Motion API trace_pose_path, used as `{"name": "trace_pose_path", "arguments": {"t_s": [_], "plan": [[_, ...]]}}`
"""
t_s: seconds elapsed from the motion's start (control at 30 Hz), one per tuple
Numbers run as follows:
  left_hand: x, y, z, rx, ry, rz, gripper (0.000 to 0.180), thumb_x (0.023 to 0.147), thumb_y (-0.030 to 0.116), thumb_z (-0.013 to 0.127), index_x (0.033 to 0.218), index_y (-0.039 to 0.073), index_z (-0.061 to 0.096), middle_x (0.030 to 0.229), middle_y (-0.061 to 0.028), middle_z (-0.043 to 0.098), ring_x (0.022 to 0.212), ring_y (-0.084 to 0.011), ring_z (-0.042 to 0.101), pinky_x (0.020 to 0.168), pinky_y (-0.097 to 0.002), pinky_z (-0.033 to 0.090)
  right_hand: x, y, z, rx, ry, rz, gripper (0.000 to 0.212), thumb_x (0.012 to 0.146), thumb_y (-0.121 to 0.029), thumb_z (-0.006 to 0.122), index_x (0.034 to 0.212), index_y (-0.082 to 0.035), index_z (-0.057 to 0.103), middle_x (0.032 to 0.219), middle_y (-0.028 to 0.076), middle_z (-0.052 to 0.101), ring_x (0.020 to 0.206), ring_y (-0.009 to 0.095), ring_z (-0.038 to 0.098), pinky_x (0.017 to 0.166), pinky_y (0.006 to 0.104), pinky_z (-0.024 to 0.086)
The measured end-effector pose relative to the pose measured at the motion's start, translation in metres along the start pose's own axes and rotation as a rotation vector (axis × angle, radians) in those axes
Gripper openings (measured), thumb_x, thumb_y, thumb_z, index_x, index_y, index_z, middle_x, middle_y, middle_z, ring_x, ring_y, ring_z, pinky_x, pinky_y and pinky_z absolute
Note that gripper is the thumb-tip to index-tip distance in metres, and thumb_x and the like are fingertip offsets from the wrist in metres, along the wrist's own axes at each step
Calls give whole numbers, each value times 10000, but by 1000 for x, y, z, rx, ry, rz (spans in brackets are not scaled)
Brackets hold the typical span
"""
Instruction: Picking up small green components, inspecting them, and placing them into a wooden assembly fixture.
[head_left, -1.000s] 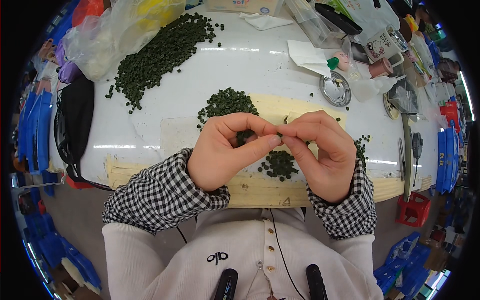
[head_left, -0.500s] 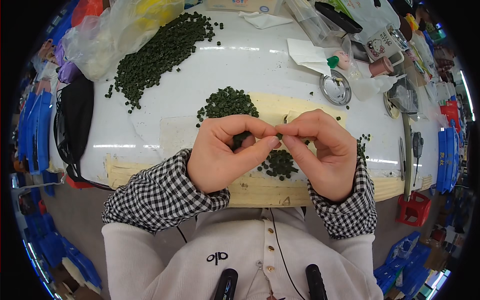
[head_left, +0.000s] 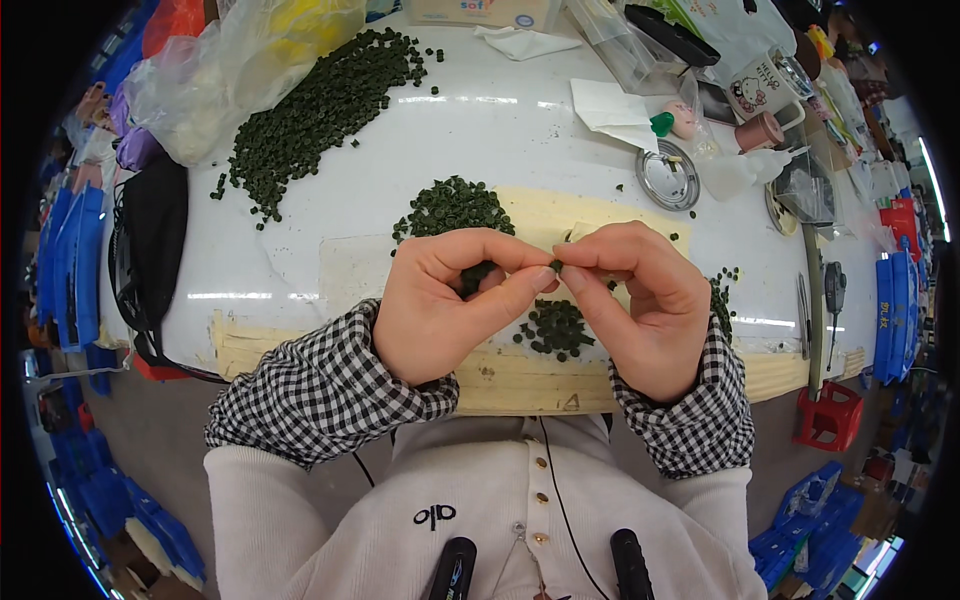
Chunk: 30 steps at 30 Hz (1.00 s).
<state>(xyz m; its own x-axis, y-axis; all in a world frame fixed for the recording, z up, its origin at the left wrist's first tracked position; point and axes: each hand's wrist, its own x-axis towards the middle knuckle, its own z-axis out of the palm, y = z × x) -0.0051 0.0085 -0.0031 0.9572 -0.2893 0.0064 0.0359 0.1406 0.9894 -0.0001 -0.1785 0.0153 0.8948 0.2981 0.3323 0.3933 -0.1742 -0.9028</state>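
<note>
My left hand point(head_left: 440, 305) and my right hand point(head_left: 640, 300) meet at the fingertips above the near part of the table. Between the pinched thumbs and forefingers of both is a tiny dark green piece point(head_left: 556, 266), mostly covered by the fingers. A small heap of dark green pieces point(head_left: 455, 205) lies just beyond my left hand. Below the fingertips sits another little pile of green pieces point(head_left: 556, 328). The largest heap of dark green pieces point(head_left: 325, 115) spreads over the far left of the table.
Clear plastic bags point(head_left: 190, 100) and a black bag point(head_left: 150, 240) lie at the left. A round metal lid point(head_left: 668, 178), white tissue point(head_left: 612, 112), a mug point(head_left: 755, 90) and a pink thread spool point(head_left: 760, 132) stand at the right. A screwdriver point(head_left: 834, 300) lies near the right edge.
Both hands stay pinched together in nearly the same place. My right hand has shifted very slightly to the left; the heaps look unchanged.
</note>
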Motion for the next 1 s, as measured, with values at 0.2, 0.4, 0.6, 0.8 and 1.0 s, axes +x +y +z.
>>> {"name": "trace_pose_path", "arguments": {"t_s": [0.2, 0.4, 0.6, 0.8, 1.0], "plan": [[-1, 4, -1, 125, 39, 37, 104, 839, 5, 646, 939, -17, 668, 730, 40, 579, 618, -3, 404, 546, -168, 329, 0, -1, -1, -235, 4, -167, 154, 752, 54, 676, 888, 14, 616, 898, 131, 656, 803, 234, 648, 719, 284, 510], [-3, 5, -2, 237, 22, 111, 114, 824, -22, 652, 936, -22, 669, 786, 2, 605, 617, -21, 414, 551, -179, 330, 1, 1, 1, -259, 17, -197, 142, 759, 70, 657, 873, 24, 586, 864, 121, 624, 773, 231, 626, 688, 289, 504], [-1, 5, -5, 211, -12, 88, 135, 811, -21, 670, 946, -23, 668, 798, -12, 617, 637, -39, 436, 584, -193, 355, -2, 6, 2, -96, 6, -95, 122, 798, 46, 622, 898, 21, 557, 841, 97, 577, 719, 174, 571, 664, 257, 473], [-1, 5, -6, 242, -24, 168, 168, 795, -34, 681, 962, -24, 664, 805, -29, 623, 650, -53, 452, 608, -200, 375, -6, 6, 3, 186, -54, 144, 80, 870, -30, 582, 918, 20, 543, 843, 58, 568, 746, 113, 535, 699, 242, 451], [-1, 5, -7, 281, -45, 230, 178, 786, -52, 681, 960, -24, 664, 798, -37, 617, 641, -61, 455, 601, -203, 375, -7, 8, 3, 321, -97, 201, 76, 898, -48, 556, 928, 17, 530, 849, 30, 551, 764, 81, 507, 707, 219, 437]]}}
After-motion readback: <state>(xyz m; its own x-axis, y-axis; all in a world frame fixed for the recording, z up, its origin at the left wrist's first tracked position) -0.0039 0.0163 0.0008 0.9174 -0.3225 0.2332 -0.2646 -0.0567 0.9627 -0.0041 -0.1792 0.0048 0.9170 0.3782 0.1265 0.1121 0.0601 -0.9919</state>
